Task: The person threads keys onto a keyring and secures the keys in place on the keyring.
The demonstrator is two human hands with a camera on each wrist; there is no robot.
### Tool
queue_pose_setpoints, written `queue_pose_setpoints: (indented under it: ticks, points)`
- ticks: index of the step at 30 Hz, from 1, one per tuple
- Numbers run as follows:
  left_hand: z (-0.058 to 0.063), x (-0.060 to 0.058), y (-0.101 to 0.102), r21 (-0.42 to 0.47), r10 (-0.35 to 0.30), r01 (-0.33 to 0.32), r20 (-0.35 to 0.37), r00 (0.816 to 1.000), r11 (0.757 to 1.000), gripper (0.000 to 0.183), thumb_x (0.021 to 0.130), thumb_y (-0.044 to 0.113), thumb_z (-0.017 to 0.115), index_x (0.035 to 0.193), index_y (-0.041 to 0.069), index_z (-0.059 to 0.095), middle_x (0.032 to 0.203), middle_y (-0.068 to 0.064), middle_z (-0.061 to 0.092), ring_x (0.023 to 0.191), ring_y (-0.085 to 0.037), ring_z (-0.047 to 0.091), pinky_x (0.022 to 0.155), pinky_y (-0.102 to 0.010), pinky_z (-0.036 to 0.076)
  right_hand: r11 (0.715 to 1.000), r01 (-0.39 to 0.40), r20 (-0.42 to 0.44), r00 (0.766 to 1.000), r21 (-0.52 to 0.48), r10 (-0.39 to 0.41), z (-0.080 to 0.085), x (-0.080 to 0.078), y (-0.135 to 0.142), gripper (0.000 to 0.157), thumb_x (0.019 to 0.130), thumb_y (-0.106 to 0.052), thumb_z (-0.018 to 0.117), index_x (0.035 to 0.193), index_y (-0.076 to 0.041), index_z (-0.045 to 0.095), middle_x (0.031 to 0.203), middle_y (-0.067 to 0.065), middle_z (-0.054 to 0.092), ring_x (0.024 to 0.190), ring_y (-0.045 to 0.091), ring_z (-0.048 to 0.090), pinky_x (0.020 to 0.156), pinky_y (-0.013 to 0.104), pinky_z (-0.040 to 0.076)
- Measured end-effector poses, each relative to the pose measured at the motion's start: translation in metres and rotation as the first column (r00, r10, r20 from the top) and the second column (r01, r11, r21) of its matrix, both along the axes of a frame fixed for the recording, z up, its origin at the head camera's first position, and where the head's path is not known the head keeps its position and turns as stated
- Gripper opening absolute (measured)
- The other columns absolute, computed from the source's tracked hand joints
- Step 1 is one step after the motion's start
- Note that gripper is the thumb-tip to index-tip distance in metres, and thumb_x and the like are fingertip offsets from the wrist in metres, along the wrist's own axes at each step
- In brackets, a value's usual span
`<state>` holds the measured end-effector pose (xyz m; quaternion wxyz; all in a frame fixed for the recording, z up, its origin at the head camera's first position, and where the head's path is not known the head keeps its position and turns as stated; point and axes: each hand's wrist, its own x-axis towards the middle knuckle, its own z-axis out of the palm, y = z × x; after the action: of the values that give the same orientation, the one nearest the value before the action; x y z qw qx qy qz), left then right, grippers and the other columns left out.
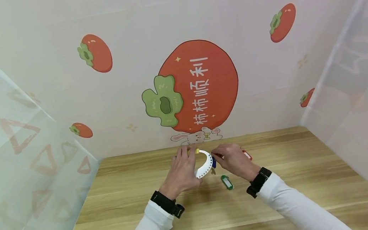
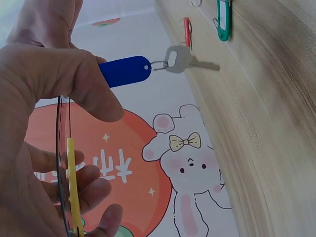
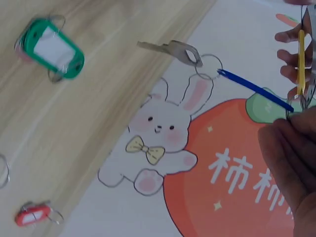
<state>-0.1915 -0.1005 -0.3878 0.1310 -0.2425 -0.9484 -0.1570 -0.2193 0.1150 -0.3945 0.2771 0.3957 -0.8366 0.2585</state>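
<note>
A white curved plate (image 1: 204, 170) with a row of small holes stands above the wooden table, and my left hand (image 1: 182, 168) grips it by its left side. Beside its right edge my right hand (image 1: 235, 159) pinches the end of a blue key tag (image 3: 256, 90). From that tag's ring hangs a metal key (image 2: 178, 59), free in the air. A yellow tag (image 2: 74, 182) is at the plate near my left fingers (image 3: 286, 56), seen edge-on in both wrist views. The spot where the blue tag meets the plate is partly hidden by fingers.
On the wooden tabletop (image 1: 129, 204) a green key tag (image 1: 227, 182) lies in front of my right hand. A red key tag (image 1: 247, 154) lies farther back, behind that hand. A printed wall sheet (image 1: 131, 97) rises at the table's back edge, with more sheeting on both sides.
</note>
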Motion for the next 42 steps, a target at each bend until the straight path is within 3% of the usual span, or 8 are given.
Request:
queue_pose_setpoints:
  ticks: [6,10,14,19,23,29,38,42]
  points:
    - [0.000,0.000,0.000,0.011,-0.011,0.010,0.015,1.000,1.000,0.102,0.059,0.028,0.094,0.144,0.001,0.045,0.134,-0.021,0.048,0.119,-0.039,0.051,0.089,-0.056,0.048,0.999,-0.014,-0.018,1.000,0.044,0.015,0.003,-0.001,0.001,0.008,0.084,0.003,0.079,0.089,-0.003,0.077,0.077,0.002,0.071,0.066,0.008,0.067,0.059,0.021,0.053]
    - [-0.002,0.000,0.001,0.027,0.016,-0.017,0.019,1.000,1.000,0.104,0.059,0.029,0.094,0.146,0.000,0.043,0.135,-0.022,0.048,0.123,-0.040,0.050,0.093,-0.058,0.047,0.994,0.085,0.114,0.990,-0.063,-0.077,0.001,0.002,-0.002,0.007,0.085,-0.001,0.080,0.091,-0.003,0.079,0.081,0.002,0.074,0.068,0.008,0.068,0.060,0.021,0.055]
    - [-0.003,0.000,0.003,0.032,0.052,-0.052,-0.008,0.999,0.998,0.102,0.060,0.030,0.093,0.144,-0.002,0.045,0.134,-0.022,0.049,0.119,-0.037,0.050,0.092,-0.056,0.048,0.963,0.199,0.258,0.954,-0.179,-0.149,-0.002,0.004,-0.008,0.004,0.087,-0.006,0.080,0.091,-0.005,0.080,0.081,0.002,0.075,0.066,0.007,0.067,0.058,0.022,0.054]
    - [-0.004,0.000,0.004,0.041,0.085,-0.084,-0.020,0.996,0.996,0.100,0.061,0.030,0.094,0.143,-0.001,0.045,0.133,-0.022,0.049,0.115,-0.035,0.050,0.090,-0.054,0.048,0.936,0.250,0.318,0.933,-0.248,-0.165,-0.004,0.005,-0.013,0.004,0.088,-0.008,0.079,0.091,-0.005,0.081,0.080,0.002,0.074,0.064,0.006,0.065,0.056,0.024,0.053]
    - [-0.003,-0.001,0.004,0.043,0.079,-0.078,-0.027,0.997,0.996,0.101,0.059,0.028,0.094,0.143,-0.001,0.046,0.133,-0.022,0.049,0.115,-0.036,0.051,0.089,-0.055,0.048,0.946,0.215,0.286,0.948,-0.242,-0.142,-0.004,0.004,-0.013,0.003,0.088,-0.005,0.079,0.090,-0.004,0.081,0.079,0.003,0.074,0.063,0.005,0.063,0.054,0.022,0.052]
    - [-0.002,-0.001,0.001,0.038,0.040,-0.039,-0.018,0.999,0.998,0.105,0.057,0.027,0.095,0.144,-0.001,0.044,0.133,-0.023,0.048,0.119,-0.039,0.050,0.091,-0.059,0.047,0.985,0.073,0.181,0.983,-0.158,-0.044,0.002,-0.001,-0.006,0.007,0.084,0.002,0.079,0.089,-0.003,0.080,0.080,0.003,0.075,0.065,0.005,0.066,0.057,0.020,0.053]
    - [0.000,-0.001,-0.003,0.030,-0.016,0.016,-0.012,1.000,0.999,0.105,0.055,0.027,0.095,0.144,0.003,0.046,0.130,-0.019,0.050,0.112,-0.035,0.052,0.084,-0.052,0.047,0.999,-0.020,0.094,0.995,0.044,0.015,0.013,-0.002,0.002,0.012,0.083,0.003,0.080,0.094,-0.004,0.080,0.082,0.002,0.073,0.068,0.006,0.066,0.060,0.019,0.053]
    - [-0.001,-0.002,-0.004,0.028,-0.026,0.026,-0.011,1.000,0.999,0.105,0.055,0.026,0.095,0.144,0.002,0.046,0.131,-0.019,0.049,0.114,-0.035,0.051,0.087,-0.053,0.047,0.999,-0.022,0.103,0.995,0.034,0.019,0.013,-0.003,0.003,0.013,0.085,0.001,0.080,0.095,-0.005,0.080,0.084,0.000,0.074,0.071,0.006,0.066,0.062,0.020,0.054]
